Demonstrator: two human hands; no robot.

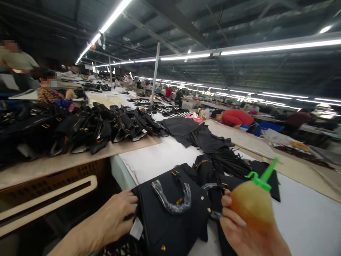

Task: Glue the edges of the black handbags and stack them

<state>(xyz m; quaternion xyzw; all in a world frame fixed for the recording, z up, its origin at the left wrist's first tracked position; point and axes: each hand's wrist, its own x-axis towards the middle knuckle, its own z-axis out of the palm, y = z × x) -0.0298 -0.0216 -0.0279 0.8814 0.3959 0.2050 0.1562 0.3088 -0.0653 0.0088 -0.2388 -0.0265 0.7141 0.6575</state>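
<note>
A black handbag (170, 213) lies in front of me, its carrying handle (173, 202) wrapped in clear plastic film. My left hand (119, 213) is closed on the bag's left edge, beside a small white tag (136, 228). My right hand (239, 227) grips a squeeze bottle (253, 204) of amber liquid. The bottle's green nozzle (269, 170) points up and to the right, with its body held just right of the bag. Behind the handbag sits another black bag (204, 167) with gold-coloured fittings.
Many black bags (87, 128) are heaped on the table at the left. Flat black pieces (197, 133) overlap on the white tabletop (160, 156) ahead. A pale slotted strip (50, 199) juts in at lower left. A co-worker in red (237, 117) bends over a table at right.
</note>
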